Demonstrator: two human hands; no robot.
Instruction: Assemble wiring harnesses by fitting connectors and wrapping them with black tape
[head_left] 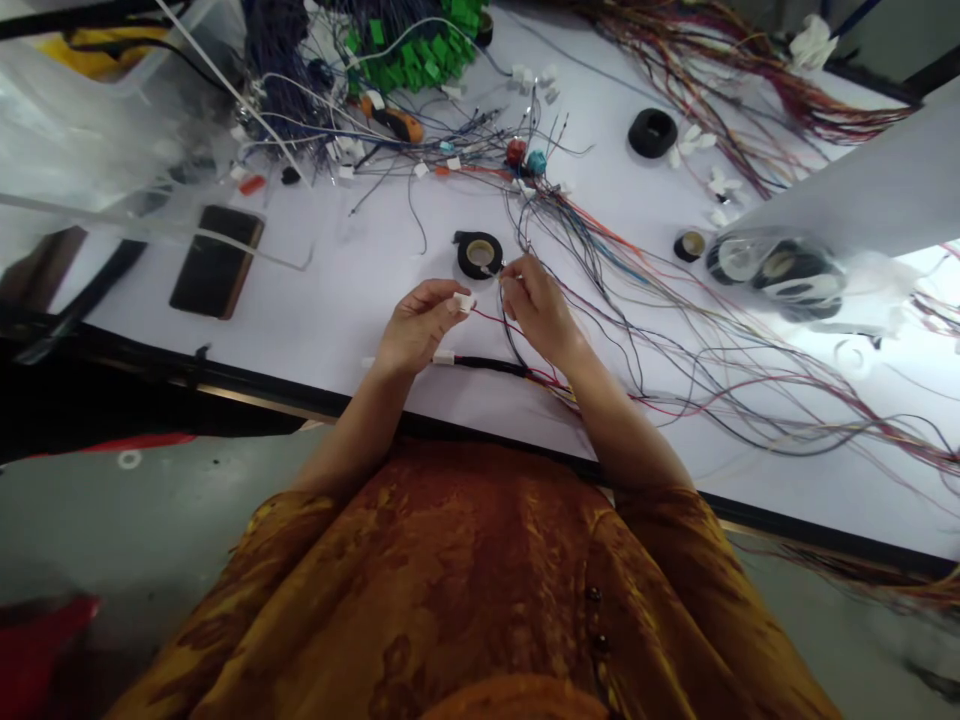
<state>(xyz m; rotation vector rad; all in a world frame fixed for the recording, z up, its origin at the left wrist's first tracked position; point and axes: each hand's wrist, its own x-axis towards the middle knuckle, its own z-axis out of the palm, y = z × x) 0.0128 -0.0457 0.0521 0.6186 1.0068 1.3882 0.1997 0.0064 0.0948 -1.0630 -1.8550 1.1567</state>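
Observation:
My left hand (420, 322) pinches a small white connector (463, 302), from which a red wire runs to the right. Close beside it, my right hand (538, 305) has its fingers pressed together on a thin wire end (495, 275). Just behind both hands a roll of black tape (478, 256) lies on the white table. Nearer the front edge is a black-sleeved cable (491, 366) with a white connector (444, 357) at its left end.
Long loose wires (720, 330) spread over the right side. At the back lie green connectors (420, 60), an orange-handled tool (401, 122) and another black roll (652, 133). A phone (217, 262) rests at left, near a clear plastic bin (142, 90).

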